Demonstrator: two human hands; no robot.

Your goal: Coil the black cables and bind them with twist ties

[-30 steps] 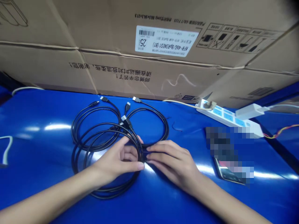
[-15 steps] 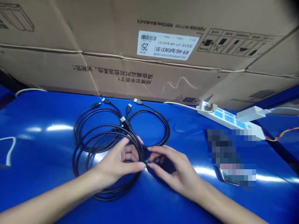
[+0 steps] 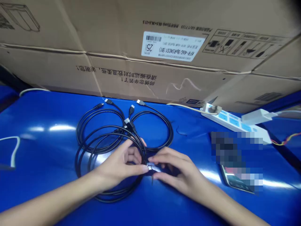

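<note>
My left hand [image 3: 128,164] is closed around the near coil of black cable [image 3: 103,128], its thumb pressed on the right side of the bundle. A thin black twist tie [image 3: 152,175] sticks out from the bundle by that thumb, its ends loose and bent. My right hand [image 3: 175,168] is just right of the tie, thumb and fingers apart with a gap between them. A dark plug with a metal end [image 3: 128,122] stands at the top of the held coil. Behind it lie a left cable coil [image 3: 81,125] and a right cable coil [image 3: 170,125].
A large cardboard box [image 3: 117,70] stands along the back of the blue table [image 3: 42,150]. To the right are a white power strip [image 3: 235,122] with a white charger [image 3: 256,116] and a phone [image 3: 235,180], partly blurred out. A loose dark tie [image 3: 181,131] lies behind my right hand.
My right thumb and fingers have parted from a pinch at the bundle, and the tie's loose ends now show. My left hand keeps its grip. The view has shifted slightly.
</note>
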